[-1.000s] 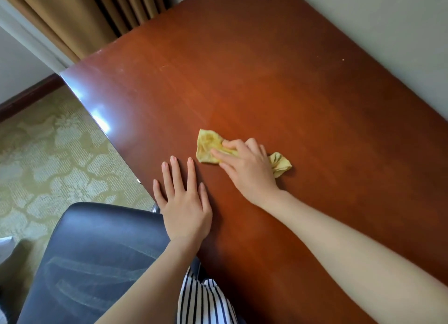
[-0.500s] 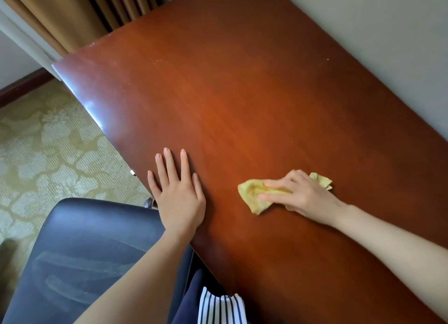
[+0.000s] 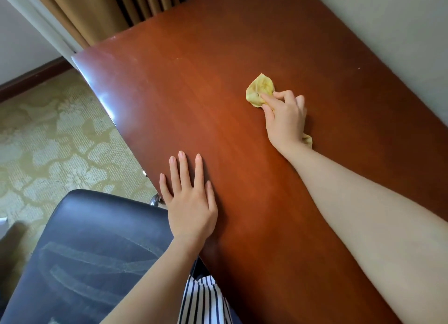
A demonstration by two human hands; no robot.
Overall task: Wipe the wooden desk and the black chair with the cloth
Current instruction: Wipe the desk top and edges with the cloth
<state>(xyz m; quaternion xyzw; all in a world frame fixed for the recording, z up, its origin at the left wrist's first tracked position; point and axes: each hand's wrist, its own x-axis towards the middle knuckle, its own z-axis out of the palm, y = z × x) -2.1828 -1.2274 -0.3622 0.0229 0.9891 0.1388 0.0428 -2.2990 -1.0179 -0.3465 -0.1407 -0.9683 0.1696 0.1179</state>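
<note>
A reddish-brown wooden desk [image 3: 242, 64] fills most of the view. My right hand [image 3: 286, 121] holds a crumpled yellow cloth [image 3: 259, 90] against the desktop past its middle; most of the cloth pokes out ahead of my curled fingers and a small tail shows by the wrist. My left hand [image 3: 190, 200] lies flat with straight fingers near the desk's front edge. The black chair [image 3: 87, 251] stands at the lower left beside the desk, its seat marked with pale smear lines.
A patterned beige carpet [image 3: 48, 142] lies left of the desk. Brown curtains [image 3: 104, 11] hang at the far left corner, and a pale wall [image 3: 388, 21] runs along the desk's right side. Striped clothing [image 3: 203, 302] shows at the bottom.
My right hand has slid the cloth farther out across the desk, away from me. The left hand has stayed flat in the same spot.
</note>
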